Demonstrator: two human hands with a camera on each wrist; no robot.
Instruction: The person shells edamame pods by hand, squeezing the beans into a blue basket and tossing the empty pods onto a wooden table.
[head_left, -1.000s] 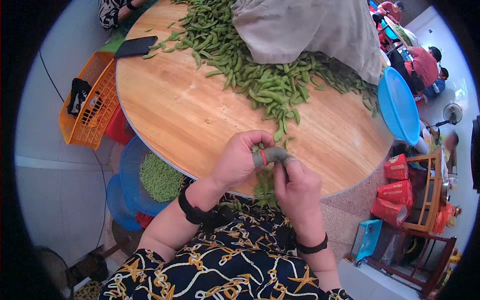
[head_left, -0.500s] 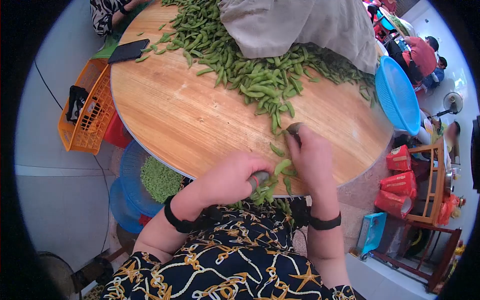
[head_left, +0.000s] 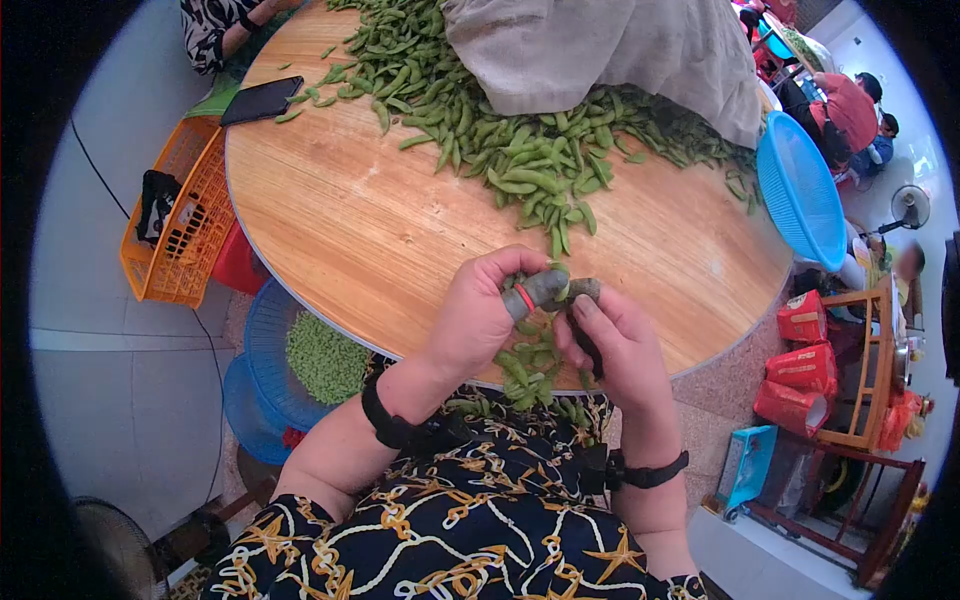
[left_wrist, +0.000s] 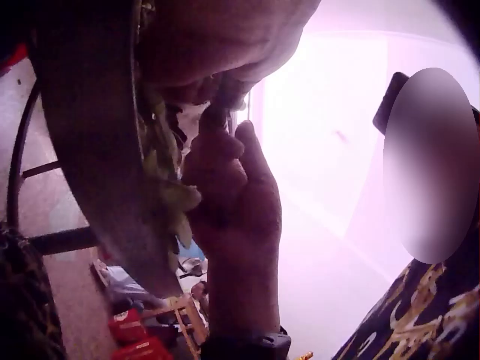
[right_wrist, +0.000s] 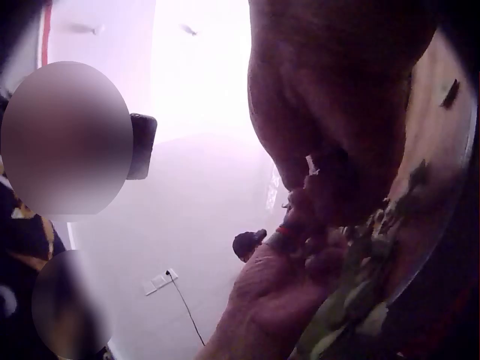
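Over the front part of the round wooden table (head_left: 330, 220), both hands meet at one green soybean pod (head_left: 562, 285). My left hand (head_left: 470, 315) pinches it, its thumb in a grey-green cover (head_left: 543, 288) with a red band. From the other side my right hand (head_left: 630, 350) pinches the pod with curled fingers, one digit in a similar cover (head_left: 583, 289). Most of the pod is hidden by the digits. Under the hands, loose pods (head_left: 530, 370) lie at the table edge. In the left wrist view the right hand (left_wrist: 240, 180) faces the left one, fingertips together.
A big heap of pods (head_left: 540, 165) spreads across the table's far side, partly under a grey cloth (head_left: 610, 50). A phone (head_left: 262, 101) lies at the left rim. Shelled beans (head_left: 325, 355) fill a blue basket (head_left: 262, 335) below left. A blue colander (head_left: 800, 190) leans at the right edge.
Half a second ago the hands were apart, the right at the heap's tip, the left low by the table edge. Both have since come together at a pod.
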